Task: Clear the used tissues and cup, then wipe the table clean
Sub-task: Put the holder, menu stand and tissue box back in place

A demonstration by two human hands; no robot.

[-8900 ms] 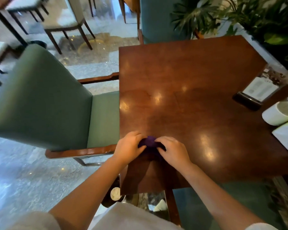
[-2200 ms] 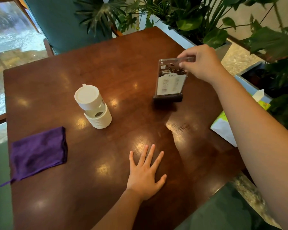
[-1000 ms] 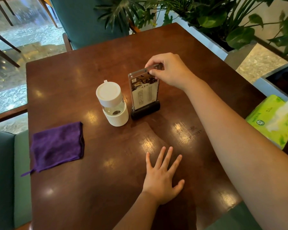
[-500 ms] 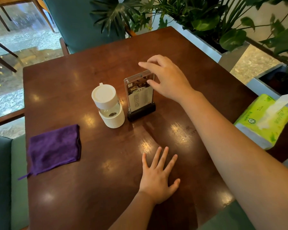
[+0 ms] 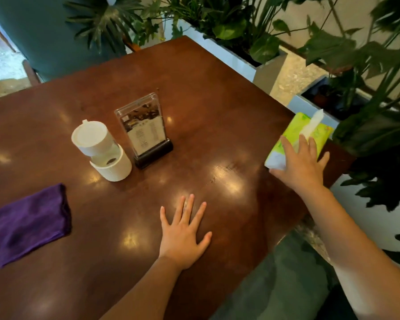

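1. two hands: the left hand point(image 5: 184, 236) lies flat on the table point(image 5: 217, 107) near its front edge, fingers straight and spread, holding nothing.
2. the right hand point(image 5: 301, 162) reaches out to the table's right corner; its straight, spread fingers lie over the near end of the tissue pack point(image 5: 296, 137) with the thumb at the pack's near corner. whether it has actually gripped the pack cannot be told.
3. one tissue pack, green and white, with one white tissue point(image 5: 313, 122) sticking up from its top.
4. one purple cloth point(image 5: 26, 224), folded, lying flat at the left edge of the table, well apart from both hands.
5. one white lidded container point(image 5: 102, 151), upright, left of centre.
6. one clear menu stand point(image 5: 144, 129) on a dark base, just beside the container on its right.
7. the surface is dark polished wood showing bright spots of reflected light.
8. around it: a teal chair point(image 5: 44, 31) at the far side, leafy plants point(image 5: 240, 19) in pale planter boxes point(image 5: 231, 56) along the right, and stone flooring.
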